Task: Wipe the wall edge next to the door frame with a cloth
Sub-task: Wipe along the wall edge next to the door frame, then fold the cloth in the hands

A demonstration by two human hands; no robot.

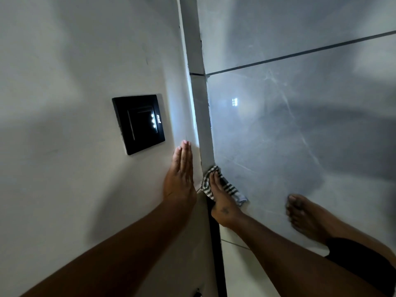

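Observation:
My right hand [222, 202] presses a black-and-white checked cloth [230, 188] against the lower end of the grey wall edge strip [201, 116], where it meets the white wall [85, 61]. Some of the cloth hangs out to the right of my fingers. My left hand [181, 179] lies flat on the white wall just left of the strip, fingers straight and together, holding nothing. A dark narrow door frame strip [216, 249] runs on below the cloth between my two forearms.
A black switch plate [138, 123] with small lit dots sits on the wall up-left of my left hand. Glossy grey tiles [300, 125] with a dark grout line fill the right side. My bare foot [304, 215] stands on them at the lower right.

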